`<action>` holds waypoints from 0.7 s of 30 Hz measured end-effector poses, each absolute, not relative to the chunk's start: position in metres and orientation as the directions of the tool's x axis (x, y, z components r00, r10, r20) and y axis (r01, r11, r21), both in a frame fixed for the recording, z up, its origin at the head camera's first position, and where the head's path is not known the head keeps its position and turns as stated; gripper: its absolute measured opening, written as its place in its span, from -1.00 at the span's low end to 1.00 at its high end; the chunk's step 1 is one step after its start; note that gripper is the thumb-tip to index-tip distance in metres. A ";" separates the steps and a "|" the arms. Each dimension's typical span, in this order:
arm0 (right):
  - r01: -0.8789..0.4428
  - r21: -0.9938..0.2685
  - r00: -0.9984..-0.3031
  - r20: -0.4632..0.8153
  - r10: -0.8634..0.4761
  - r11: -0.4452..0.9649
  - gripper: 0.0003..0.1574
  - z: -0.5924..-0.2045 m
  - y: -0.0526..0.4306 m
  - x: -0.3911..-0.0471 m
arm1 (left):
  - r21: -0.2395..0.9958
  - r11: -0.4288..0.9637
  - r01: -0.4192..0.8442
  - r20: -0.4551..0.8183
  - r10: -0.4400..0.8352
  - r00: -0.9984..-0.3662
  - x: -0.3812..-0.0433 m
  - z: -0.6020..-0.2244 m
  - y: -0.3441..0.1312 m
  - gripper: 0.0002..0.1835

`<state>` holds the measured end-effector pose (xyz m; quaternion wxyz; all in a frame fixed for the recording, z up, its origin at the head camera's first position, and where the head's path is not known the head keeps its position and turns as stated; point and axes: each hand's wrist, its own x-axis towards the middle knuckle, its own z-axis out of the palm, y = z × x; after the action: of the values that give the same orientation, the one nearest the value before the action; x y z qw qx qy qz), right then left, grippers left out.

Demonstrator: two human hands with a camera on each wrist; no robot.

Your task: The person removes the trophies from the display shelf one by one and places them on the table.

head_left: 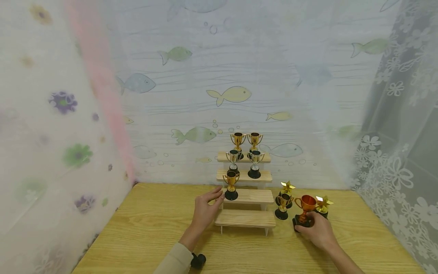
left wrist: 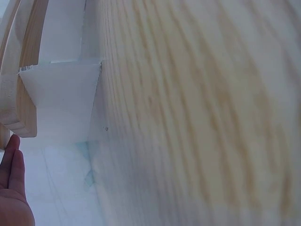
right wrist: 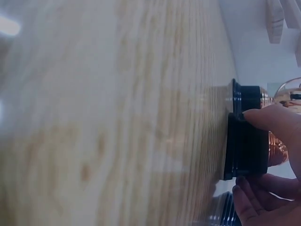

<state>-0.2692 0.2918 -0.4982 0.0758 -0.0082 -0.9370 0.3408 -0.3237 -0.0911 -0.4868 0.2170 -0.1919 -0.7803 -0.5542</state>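
Near sleeve [head_left: 176, 259]; tipping hazard right
Right hand [head_left: 319, 231] grips bronze trophy [head_left: 308, 203]; leftward drift could topple gold cup [head_left: 283, 201]. Left hand [head_left: 206, 207] straight-fingered.

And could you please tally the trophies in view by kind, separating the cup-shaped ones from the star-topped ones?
Cup-shaped trophies: 7
Star-topped trophies: 2
Total: 9
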 end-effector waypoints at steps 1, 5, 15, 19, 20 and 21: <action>-0.036 -0.639 -0.988 0.136 0.067 0.768 -0.17 -0.498 0.292 -0.269 | 0.783 0.311 0.538 0.549 0.059 -0.833 -0.323 -0.487 -0.091 -0.70; -0.030 -0.638 -0.989 0.129 0.069 0.770 -0.19 -0.497 0.292 -0.269 | 0.787 0.313 0.532 0.543 0.058 -0.838 -0.323 -0.487 -0.091 -0.69; -0.037 -0.630 -0.989 0.136 0.064 0.775 -0.15 -0.494 0.291 -0.268 | 0.786 0.326 0.526 0.541 0.051 -0.840 -0.322 -0.486 -0.091 -0.68; -0.041 -0.626 -0.988 0.141 0.062 0.779 -0.13 -0.494 0.292 -0.266 | 0.778 0.331 0.534 0.551 0.050 -0.833 -0.323 -0.487 -0.091 -0.69; -0.039 -0.625 -0.988 0.139 0.062 0.780 -0.11 -0.493 0.293 -0.265 | 0.772 0.335 0.540 0.558 0.050 -0.828 -0.323 -0.487 -0.091 -0.70; -0.034 -0.625 -0.989 0.133 0.064 0.780 -0.10 -0.493 0.293 -0.264 | 0.766 0.339 0.546 0.565 0.049 -0.824 -0.323 -0.487 -0.091 -0.71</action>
<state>-0.2640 0.2930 -0.4925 0.0735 -0.0079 -0.9405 0.3317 -0.3235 -0.0909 -0.4873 0.2285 -0.1894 -0.7856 -0.5429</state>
